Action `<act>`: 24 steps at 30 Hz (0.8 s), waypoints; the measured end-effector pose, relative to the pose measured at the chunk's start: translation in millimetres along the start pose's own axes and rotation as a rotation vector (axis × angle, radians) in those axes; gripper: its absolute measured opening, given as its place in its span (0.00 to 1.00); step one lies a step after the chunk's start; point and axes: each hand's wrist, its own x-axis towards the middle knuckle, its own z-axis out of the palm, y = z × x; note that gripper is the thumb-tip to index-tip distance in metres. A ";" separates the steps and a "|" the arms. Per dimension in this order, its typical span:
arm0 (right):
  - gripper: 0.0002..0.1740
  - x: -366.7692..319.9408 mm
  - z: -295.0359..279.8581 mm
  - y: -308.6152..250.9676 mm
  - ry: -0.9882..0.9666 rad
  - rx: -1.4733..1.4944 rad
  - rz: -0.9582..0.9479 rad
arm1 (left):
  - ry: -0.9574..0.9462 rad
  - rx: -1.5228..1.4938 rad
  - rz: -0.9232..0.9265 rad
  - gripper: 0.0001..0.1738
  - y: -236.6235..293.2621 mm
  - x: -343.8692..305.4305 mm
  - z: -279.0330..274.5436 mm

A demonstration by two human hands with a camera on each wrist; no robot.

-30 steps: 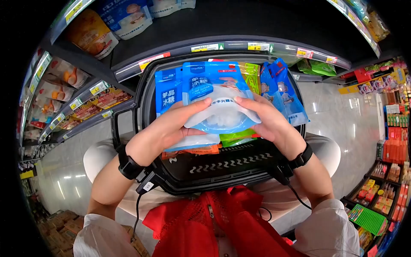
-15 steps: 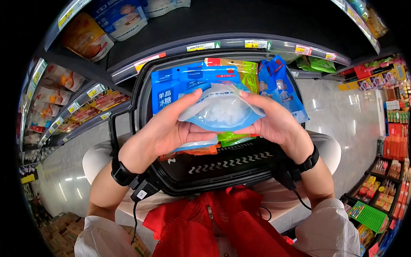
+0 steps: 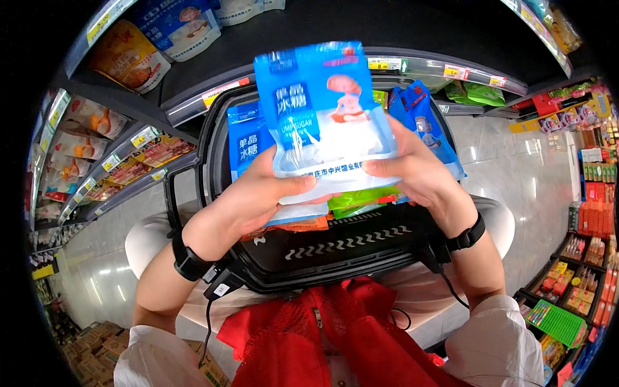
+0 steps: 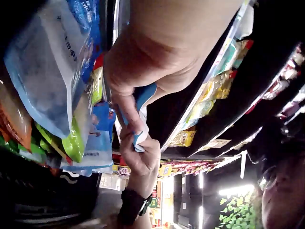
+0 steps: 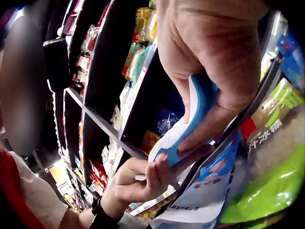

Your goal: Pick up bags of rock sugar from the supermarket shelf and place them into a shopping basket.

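Both hands hold a blue and white bag of lump sugar (image 3: 329, 116) above the basket, its printed front facing the head camera. My left hand (image 3: 248, 190) grips the bag's lower left corner, thumb on the front and fingers behind. At the lower right corner my right hand (image 3: 419, 164) grips it the same way. The right wrist view shows the bag's blue edge (image 5: 202, 102) between thumb and fingers. Behind it in the basket (image 3: 348, 248) stands a similar blue sugar bag (image 3: 245, 142), partly hidden by the held one.
The basket also holds a green bag (image 3: 361, 198) and blue bags (image 3: 425, 132) at its right. A dark shelf (image 3: 412, 29) with price tags runs behind the basket. On its left stand a yellow bag (image 3: 132, 58) and a blue bag (image 3: 184, 32).
The held sugar bag first tipped so its bottom faced the head camera, then swung back with its front in view. It now stands higher in the view, overlapping the shelf edge.
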 end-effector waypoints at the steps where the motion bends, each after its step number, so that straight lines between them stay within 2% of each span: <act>1: 0.38 -0.9 -0.6 -0.4 0.020 -0.013 -0.072 | 0.076 0.147 0.098 0.27 -2.4 1.3 -2.4; 2: 0.38 -2.1 -1.5 -1.0 0.039 -0.026 -0.143 | 0.152 0.293 0.197 0.29 -3.1 1.6 -3.2; 3: 0.35 -3.1 -2.6 -4.3 0.038 -0.062 -0.125 | 0.152 0.292 0.200 0.29 -0.5 -0.1 -3.3; 5: 0.32 -3.6 -3.2 -7.1 0.041 -0.001 -0.063 | 0.172 0.560 0.250 0.29 8.8 -5.2 -1.7; 7: 0.26 -4.3 -2.9 -7.0 0.069 0.050 0.011 | 0.122 0.594 0.218 0.30 8.4 -8.2 -3.2; 8: 0.26 -4.7 -3.6 -3.4 0.075 0.053 0.009 | 0.074 0.625 0.181 0.30 7.5 -9.3 -2.6; 10: 0.23 -5.2 -5.0 6.8 0.060 0.004 0.044 | 0.081 0.611 0.149 0.29 8.8 -8.5 -0.4; 12: 0.23 -8.3 -0.2 9.0 0.092 0.018 0.058 | 0.127 0.277 -0.041 0.27 10.5 -3.9 -1.2; 13: 0.23 -9.6 1.9 8.4 0.057 -0.053 -0.017 | 0.116 0.108 -0.008 0.25 8.0 -2.0 -0.7; 14: 0.24 -10.6 4.3 7.2 0.023 -0.126 -0.092 | 0.202 0.049 -0.008 0.24 8.5 -1.5 3.6; 16: 0.24 -8.9 7.7 4.1 0.006 -0.158 -0.121 | 0.207 0.016 -0.005 0.24 9.1 -1.5 5.3; 18: 0.23 -4.6 8.3 1.5 0.143 0.029 0.208 | 0.188 -0.069 -0.181 0.24 15.2 1.5 0.8; 19: 0.23 -1.4 10.9 6.4 0.221 0.094 0.203 | 0.201 -0.138 -0.154 0.22 9.1 3.7 -2.0; 20: 0.22 -1.0 14.9 8.2 0.328 0.003 0.232 | 0.199 -0.134 -0.156 0.22 9.4 1.7 1.2; 22: 0.21 -5.8 18.1 8.1 0.228 0.004 0.103 | 0.327 -0.044 -0.165 0.20 11.0 -5.1 8.4; 23: 0.21 -4.3 15.4 7.8 0.225 0.005 0.112 | 0.234 -0.001 -0.154 0.19 13.2 -6.7 2.8; 24: 0.20 -1.7 11.1 5.8 0.235 0.022 0.192 | 0.235 -0.004 -0.157 0.19 10.7 -6.6 3.4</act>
